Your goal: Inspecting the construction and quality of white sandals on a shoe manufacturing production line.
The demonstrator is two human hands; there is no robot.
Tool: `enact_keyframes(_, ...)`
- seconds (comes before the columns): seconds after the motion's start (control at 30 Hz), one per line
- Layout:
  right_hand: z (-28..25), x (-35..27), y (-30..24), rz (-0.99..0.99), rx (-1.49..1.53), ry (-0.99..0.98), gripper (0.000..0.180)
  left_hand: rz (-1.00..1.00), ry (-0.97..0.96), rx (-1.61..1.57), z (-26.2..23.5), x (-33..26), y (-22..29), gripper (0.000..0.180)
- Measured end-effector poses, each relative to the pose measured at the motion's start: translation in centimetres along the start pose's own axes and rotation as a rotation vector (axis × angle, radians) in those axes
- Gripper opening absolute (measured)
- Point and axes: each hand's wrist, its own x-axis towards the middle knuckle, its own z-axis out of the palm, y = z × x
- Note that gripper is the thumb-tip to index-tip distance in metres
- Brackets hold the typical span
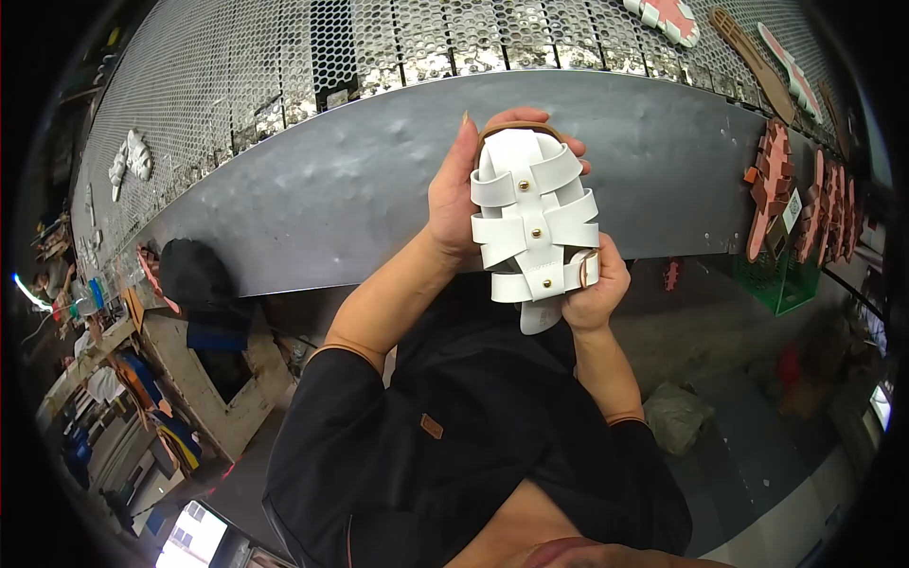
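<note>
The white sandal (535, 222) sits between both hands. The left hand (454, 204) grips its side and top. The right hand (597, 284) holds the strap end, maybe pinching it.

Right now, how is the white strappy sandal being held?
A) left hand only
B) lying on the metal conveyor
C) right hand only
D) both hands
D: the left hand grips the white sandal at its side and top, the right hand at its lower end.
</note>
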Motion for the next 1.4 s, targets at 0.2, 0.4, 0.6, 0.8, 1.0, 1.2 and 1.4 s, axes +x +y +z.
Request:
enact_keyframes(0.2, -5.0, 3.7, 1.3, 0.016, 0.000, -0.011, 0.023, -0.002, 0.009, -0.014, 0.5, 5.0, -3.5, 0.070)
enact_keyframes(0.4, 1.7, 1.4, 0.7, 0.038, -0.004, -0.008, 0.021, 0.000, 0.001, -0.030, -2.1, 0.5, 1.3, 0.070)
enact_keyframes(0.6, 28.7, -11.6, 0.2, 0.066, 0.006, -0.024, 0.021, 0.005, -0.005, -0.057, -12.0, -20.2, 20.7, 0.069)
enact_keyframes(0.8, 55.2, -24.8, -0.6, 0.147, -0.058, -0.049, 0.023, 0.013, -0.013, -0.079, -21.8, -41.2, 39.5, 0.069)
enact_keyframes(1.0, 61.4, -25.9, -0.1, 0.155, -0.019, -0.014, 0.022, 0.042, 0.054, -0.011, -23.7, -44.6, 43.9, 0.067)
enact_keyframes(1.2, 57.6, -24.4, -2.1, 0.193, -0.123, -0.007, 0.024, 0.076, 0.180, 0.209, -20.1, -43.7, 42.2, 0.061)
enact_keyframes(1.4, 56.8, -25.5, -4.7, 0.244, -0.054, 0.055, 0.024, 0.076, 0.322, 0.401, -17.3, -45.0, 43.6, 0.048)
